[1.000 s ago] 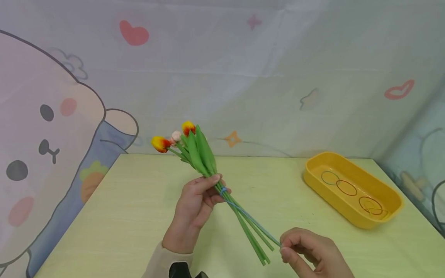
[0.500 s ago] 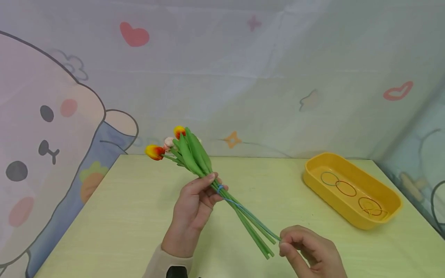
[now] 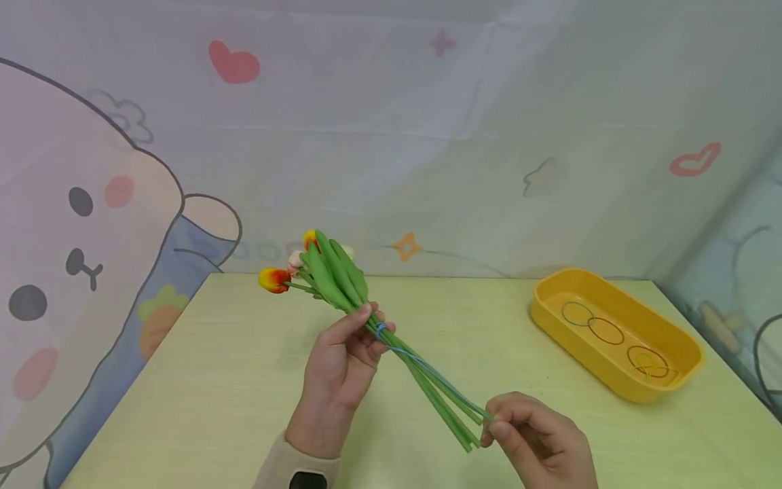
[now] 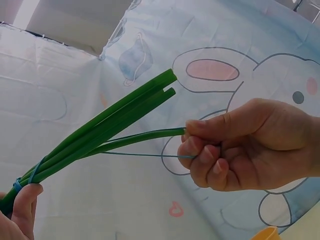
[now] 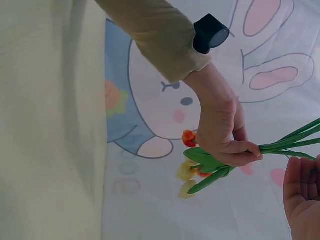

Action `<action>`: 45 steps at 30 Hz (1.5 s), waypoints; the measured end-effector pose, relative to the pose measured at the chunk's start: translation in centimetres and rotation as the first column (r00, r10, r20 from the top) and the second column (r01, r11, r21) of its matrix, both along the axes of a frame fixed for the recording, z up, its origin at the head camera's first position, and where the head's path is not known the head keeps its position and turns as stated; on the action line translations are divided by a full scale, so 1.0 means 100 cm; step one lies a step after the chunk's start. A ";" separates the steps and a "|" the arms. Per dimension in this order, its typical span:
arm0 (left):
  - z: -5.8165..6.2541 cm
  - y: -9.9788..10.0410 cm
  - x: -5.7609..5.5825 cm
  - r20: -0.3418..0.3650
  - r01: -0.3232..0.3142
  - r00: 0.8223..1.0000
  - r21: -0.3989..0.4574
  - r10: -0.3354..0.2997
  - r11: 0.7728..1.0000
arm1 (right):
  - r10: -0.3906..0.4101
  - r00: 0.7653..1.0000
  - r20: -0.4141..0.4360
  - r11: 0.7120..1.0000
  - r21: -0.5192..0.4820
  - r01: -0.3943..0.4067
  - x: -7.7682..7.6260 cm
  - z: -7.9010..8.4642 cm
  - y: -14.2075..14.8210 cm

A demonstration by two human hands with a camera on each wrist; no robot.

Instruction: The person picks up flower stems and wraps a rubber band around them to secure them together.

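Observation:
My left hand (image 3: 332, 373) grips a bunch of artificial tulips (image 3: 330, 275) by its green stems, just below the leaves. The orange-yellow, pink and pale heads point to the upper left. A blue rubber band (image 3: 380, 331) is wound round the stems beside my left fingers. One loop of it stretches along the stems to my right hand (image 3: 540, 435), which pinches it near the cut ends. In the left wrist view, two stretched strands of the band (image 4: 145, 154) run to the right hand (image 4: 255, 145), close to one stem's tip. The bunch is held above the table.
A yellow tray (image 3: 580, 348) stands on the right of the pale table (image 3: 201, 380), with several coloured rubber bands (image 3: 590, 321) in it. A printed cloth backdrop (image 3: 379, 163) hangs behind the table. My left wrist wears a black device (image 3: 308, 480).
The flower heads have dipped down and slightly left. Both hands have shifted a little left, the right one also slightly up, with the band still stretched between them.

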State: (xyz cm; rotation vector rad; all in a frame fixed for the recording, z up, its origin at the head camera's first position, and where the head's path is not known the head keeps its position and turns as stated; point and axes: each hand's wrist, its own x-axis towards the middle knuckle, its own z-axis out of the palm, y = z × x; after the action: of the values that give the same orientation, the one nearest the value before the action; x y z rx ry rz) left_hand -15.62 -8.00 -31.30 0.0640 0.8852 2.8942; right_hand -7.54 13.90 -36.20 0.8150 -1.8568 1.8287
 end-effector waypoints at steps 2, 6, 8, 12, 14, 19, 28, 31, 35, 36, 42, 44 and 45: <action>0.000 0.000 0.000 0.011 -0.006 1.000 0.019 0.006 1.000 | -0.055 0.997 0.050 0.998 0.018 0.054 0.002 0.001 -0.002; 0.001 0.001 0.001 0.006 0.000 1.000 0.052 -0.001 0.999 | -0.059 0.995 0.079 0.997 -0.052 0.063 0.002 -0.003 -0.005; 0.001 0.001 0.001 0.004 0.003 1.000 0.064 -0.004 0.998 | -0.037 0.996 0.078 0.993 -0.107 0.046 0.001 -0.006 -0.007; 0.001 0.003 0.003 0.015 -0.002 1.000 0.081 0.001 0.997 | -0.061 0.991 0.117 0.984 -0.160 0.080 0.001 -0.007 -0.009; 0.000 0.003 0.003 0.021 -0.003 1.000 0.087 0.001 0.996 | -0.048 0.992 0.119 0.973 -0.217 0.074 0.000 -0.007 -0.010; -0.002 0.005 0.002 0.019 0.002 1.000 0.084 -0.004 0.996 | 0.059 0.998 0.016 0.927 -0.373 -0.049 -0.006 -0.009 -0.011; -0.007 0.009 0.003 -0.036 0.036 0.999 0.004 -0.035 0.999 | 0.248 0.963 -0.103 0.902 -0.338 -0.268 -0.017 -0.013 -0.003; -0.009 0.011 0.004 -0.070 0.072 0.995 -0.029 -0.074 0.997 | 0.305 0.947 -0.100 0.891 -0.323 -0.321 -0.021 -0.014 -0.003; -0.011 0.013 0.005 -0.128 0.115 0.984 -0.069 -0.123 0.991 | 0.368 0.928 -0.056 0.880 -0.301 -0.367 -0.025 -0.012 0.000; -0.012 0.013 0.005 -0.143 0.123 0.981 -0.085 -0.134 0.989 | 0.375 0.926 -0.039 0.883 -0.287 -0.370 -0.025 -0.011 0.000; -0.014 0.014 0.005 -0.209 0.148 0.958 -0.238 -0.199 0.960 | 0.321 0.947 0.036 0.942 -0.122 -0.314 -0.027 -0.001 0.003; -0.015 0.015 0.004 -0.219 0.159 0.950 -0.281 -0.224 0.946 | 0.306 0.952 0.029 0.950 -0.068 -0.303 -0.029 0.000 0.003; -0.015 0.015 0.004 -0.223 0.166 0.945 -0.300 -0.238 0.939 | 0.309 0.951 0.019 0.950 -0.048 -0.308 -0.031 0.001 0.002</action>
State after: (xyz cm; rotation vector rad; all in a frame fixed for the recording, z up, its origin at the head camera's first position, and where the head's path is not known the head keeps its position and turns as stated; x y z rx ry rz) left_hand -15.20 -6.49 -32.84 0.4850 1.2383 2.5783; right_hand -10.62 14.14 -36.13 1.1233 -1.7765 2.0672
